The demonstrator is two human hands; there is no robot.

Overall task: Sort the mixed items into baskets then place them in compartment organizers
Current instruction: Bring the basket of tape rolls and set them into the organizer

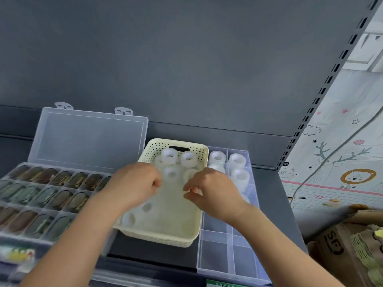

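A cream perforated basket sits in the middle and holds several white tape rolls, most at its far end and two near its left front corner. Both hands hover over the basket. My left hand has its fingers curled inward; motion blur hides whether anything is in them. My right hand pinches thumb and forefinger on a small pale piece that looks like a tape roll, just in front of another roll. A clear compartment organizer to the right of the basket holds several rolls in its far cells.
An open clear organizer on the left holds brown and green items in rows, its lid leaning against the dark back panel. A cardboard box and a patterned floor mat lie to the right of the shelf edge.
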